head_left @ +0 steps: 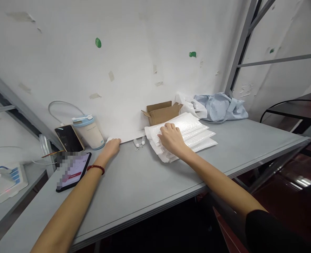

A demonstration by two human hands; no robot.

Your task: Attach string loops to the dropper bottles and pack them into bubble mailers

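Note:
My right hand (170,137) rests on a stack of white bubble mailers (194,131) at the back of the grey table (145,182), fingers curled over the top mailer's left edge. My left hand (112,145) reaches to the wall and lies on the left end of a white sheet (130,136) leaning against the wall, fingers bent down on it. A red bead bracelet (95,168) circles my left wrist. A small white object (139,142) lies between the two hands.
An open cardboard box (162,111) stands behind the mailers. Pale blue and white plastic bags (218,107) lie at the back right. A phone (73,170) lies flat at left; another phone (68,138) leans by a lidded cup (89,131). A metal rack frame (241,45) rises at right.

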